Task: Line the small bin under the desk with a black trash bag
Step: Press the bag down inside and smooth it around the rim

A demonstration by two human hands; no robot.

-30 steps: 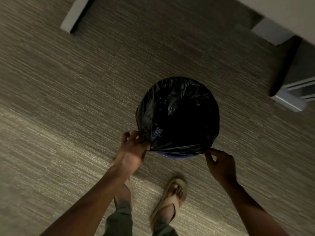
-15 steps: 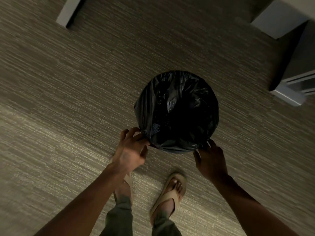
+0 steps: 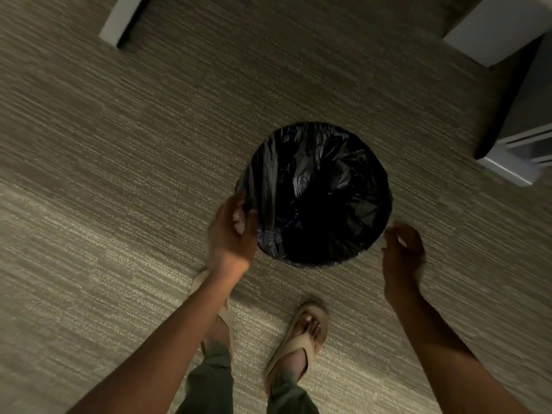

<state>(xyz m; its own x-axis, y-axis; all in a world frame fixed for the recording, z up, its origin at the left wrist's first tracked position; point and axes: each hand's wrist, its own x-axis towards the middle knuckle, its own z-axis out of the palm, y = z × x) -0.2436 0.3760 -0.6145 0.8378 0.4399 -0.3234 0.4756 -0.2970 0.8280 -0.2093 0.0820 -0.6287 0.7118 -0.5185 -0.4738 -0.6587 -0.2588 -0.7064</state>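
R hand (image 3: pixel 401 258) has come off the bag since 0.5 s ago: it was touching the near-right edge of the rim, now it sits just beside the bin on the right, apart from the plastic, fingers loosely curled and spread, holding nothing; a bit motion-blurred. L hand (image 3: pixel 231 234) has shifted from the near-left corner of the rim up along the left side, and it still pinches the black trash bag (image 3: pixel 316 192) there, thumb and fingers closed on the folded-over plastic at the left edge. Bag looks about the same as before: mouth stretched round over the rim, interior dark and crinkled, plastic draped down the outside. The bin itself is fully hidden by the bag; 1 s ago a sliver of blue showed at the near edge, none visible now. Bin stands on the carpet (image 3: pixel 119 174), centre-right of view, in front of the sandalled feet (image 3: pixel 301 333). White furniture legs (image 3: pixel 493 34) at top right and top left, well apart from the bin. Camera aim moved slightly too.
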